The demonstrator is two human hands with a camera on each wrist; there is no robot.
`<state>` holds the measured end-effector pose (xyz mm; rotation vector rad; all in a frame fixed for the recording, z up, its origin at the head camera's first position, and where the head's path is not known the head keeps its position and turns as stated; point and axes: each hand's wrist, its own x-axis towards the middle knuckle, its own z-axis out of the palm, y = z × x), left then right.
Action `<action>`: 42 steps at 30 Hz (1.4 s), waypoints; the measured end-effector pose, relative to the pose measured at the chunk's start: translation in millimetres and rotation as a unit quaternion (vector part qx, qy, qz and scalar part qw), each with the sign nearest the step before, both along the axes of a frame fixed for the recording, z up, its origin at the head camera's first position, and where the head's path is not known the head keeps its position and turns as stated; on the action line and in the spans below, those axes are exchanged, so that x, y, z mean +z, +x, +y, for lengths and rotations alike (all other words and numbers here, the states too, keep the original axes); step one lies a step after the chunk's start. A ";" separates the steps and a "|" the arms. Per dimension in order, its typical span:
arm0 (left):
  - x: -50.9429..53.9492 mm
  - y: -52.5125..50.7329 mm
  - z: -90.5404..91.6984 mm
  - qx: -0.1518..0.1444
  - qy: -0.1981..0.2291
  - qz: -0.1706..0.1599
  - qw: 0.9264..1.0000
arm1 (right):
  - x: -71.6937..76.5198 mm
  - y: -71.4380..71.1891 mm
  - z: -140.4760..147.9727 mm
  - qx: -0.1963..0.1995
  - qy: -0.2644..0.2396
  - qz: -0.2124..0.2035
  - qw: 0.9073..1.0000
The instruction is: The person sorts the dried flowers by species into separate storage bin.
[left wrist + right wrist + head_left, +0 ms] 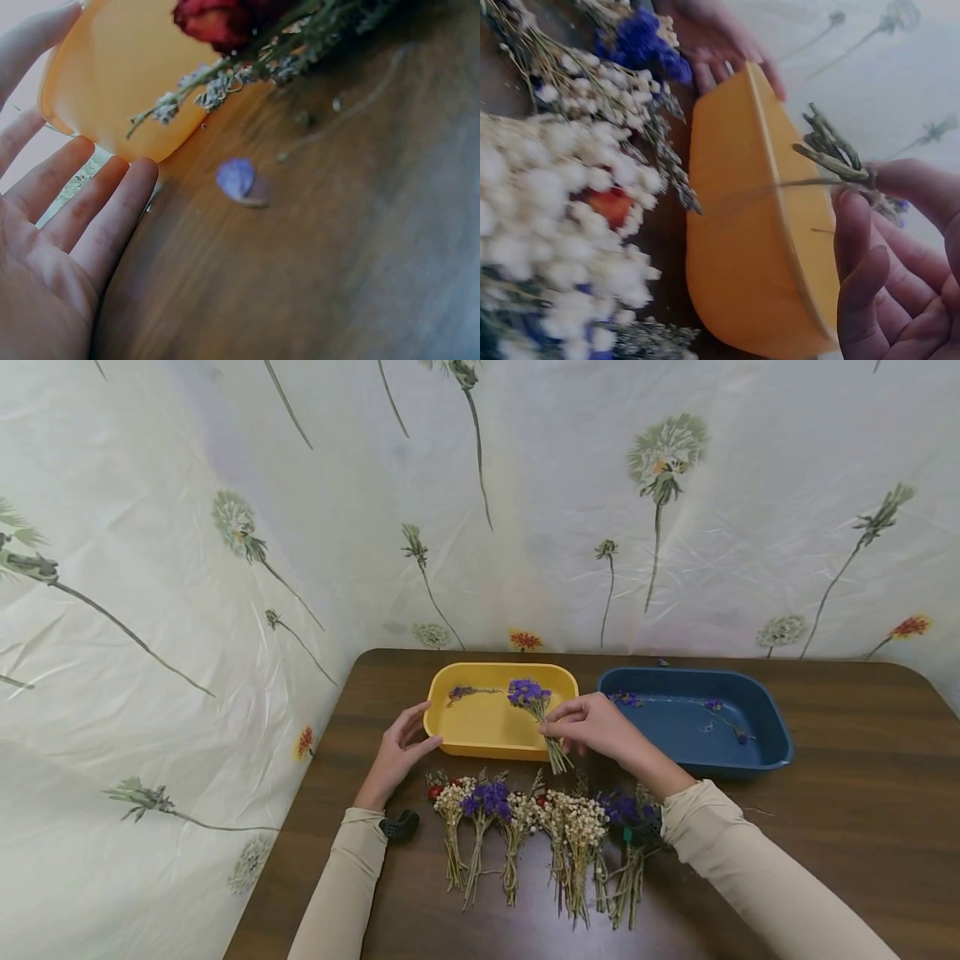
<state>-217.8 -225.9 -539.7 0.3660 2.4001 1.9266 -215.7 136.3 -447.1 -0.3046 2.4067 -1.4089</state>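
Sleeves (341, 877), dried bunches (581, 822) nearer than yellow tray (480, 727), right hand (603, 727) pinching purple bunch (529, 693) over its near rim, left hand (393, 760) unclenched against its left side, blue tray (675, 735) right.

Reached forward from the near edge of the head view with both arms, covered by pale long sleeves (341, 881) as far as the wrists. Slanted the left arm (352, 839) steeply upward, leaning slightly inward, and laid the right arm (765, 864) on a longer diagonal from the lower right toward the middle. Turned the palm (37, 277) of the left hand (393, 756) into its wrist view, with fingers (112, 217) extended and slightly parted, the thumb (424, 747) set away from them. Pinched between thumb and fingertips with the right hand (596, 727), other fingers bent inward. Held both hands well apart, nearly level.
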 end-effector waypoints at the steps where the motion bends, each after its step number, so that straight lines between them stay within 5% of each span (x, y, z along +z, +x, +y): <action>1: 0.0 0.1 0.0 0.000 -0.001 0.001 1.000 | 0.2 -2.7 -0.6 0.001 0.004 0.001 1.000; 18: 0.7 -2.2 4.6 0.008 0.012 0.000 1.000 | -7.0 -29.1 -7.5 0.004 0.032 0.005 0.999; 28: 27.7 12.1 8.7 -0.001 0.018 0.000 1.000 | 1.4 -39.6 -13.4 0.015 0.055 0.003 0.998; 36: 28.6 12.2 9.3 0.002 0.025 0.000 1.000 | 4.6 -50.0 -22.3 0.014 0.110 0.021 0.994; 42: 10.3 2.1 5.3 0.006 0.022 -0.002 1.000 | 3.6 -51.7 -30.6 0.034 0.148 0.007 0.988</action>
